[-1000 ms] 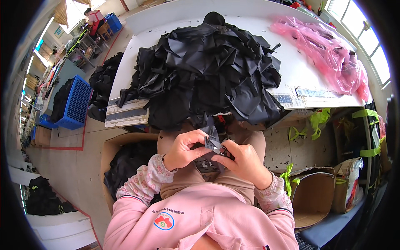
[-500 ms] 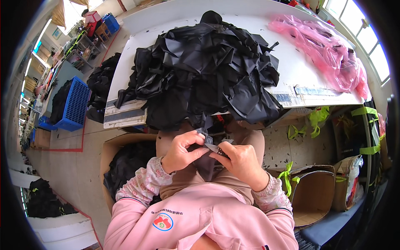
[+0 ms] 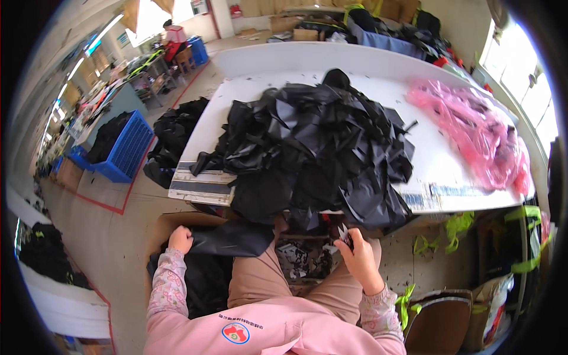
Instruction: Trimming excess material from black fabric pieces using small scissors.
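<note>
My left hand (image 3: 181,239) is closed on one end of a black fabric piece (image 3: 228,238), above the cardboard box (image 3: 168,222) at my left side. The piece stretches to the right across my thigh. In my right hand (image 3: 358,260) I hold thread snips (image 3: 344,231), their pointed metal blades up and a little apart, over my right knee. A large heap of black fabric pieces (image 3: 319,136) covers the middle of the white table (image 3: 390,89) and hangs over its near edge. More black fabric (image 3: 207,281) lies in the box.
Pink plastic bags (image 3: 473,130) lie on the table's right side. Left of the table are a blue crate (image 3: 127,151) and a dark fabric pile (image 3: 177,133). An open cardboard box (image 3: 438,322) stands at lower right. Scraps (image 3: 302,260) lie between my knees. A person (image 3: 173,38) is far left.
My hands have moved apart. The left carried the black piece left over the box; the right moved right, and its snips now show clearly. The view has tilted up.
</note>
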Demonstrator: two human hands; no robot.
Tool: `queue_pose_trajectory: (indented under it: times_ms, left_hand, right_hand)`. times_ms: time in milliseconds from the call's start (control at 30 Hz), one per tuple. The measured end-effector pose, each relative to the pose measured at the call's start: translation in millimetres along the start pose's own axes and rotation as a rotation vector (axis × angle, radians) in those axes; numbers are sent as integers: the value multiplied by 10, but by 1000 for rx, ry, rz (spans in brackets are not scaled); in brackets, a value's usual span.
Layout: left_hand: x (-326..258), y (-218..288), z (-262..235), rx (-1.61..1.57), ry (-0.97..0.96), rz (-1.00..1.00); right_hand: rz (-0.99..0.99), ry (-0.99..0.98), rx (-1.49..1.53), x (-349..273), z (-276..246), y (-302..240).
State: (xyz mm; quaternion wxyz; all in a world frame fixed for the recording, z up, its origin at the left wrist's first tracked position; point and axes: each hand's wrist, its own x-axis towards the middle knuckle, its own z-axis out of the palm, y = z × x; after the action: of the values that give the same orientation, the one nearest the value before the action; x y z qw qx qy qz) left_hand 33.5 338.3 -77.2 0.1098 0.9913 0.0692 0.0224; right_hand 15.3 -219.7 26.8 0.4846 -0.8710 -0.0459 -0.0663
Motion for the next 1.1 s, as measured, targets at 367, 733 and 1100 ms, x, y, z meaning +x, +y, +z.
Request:
queue_pose_trajectory:
  times_ms: [367,733,1100]
  left_hand:
    - [-1311,-589,1507,-121,-1163,-656]
    - [1571,1513,-570,-901,-35,255]
    - [3215,3560,15,-707,133,330]
  right_hand:
    - [8,-108,-7,107,441,98]
    - [118,-115,-41,-146,368,606]
    - [258,-224,-89,-482,371,713]
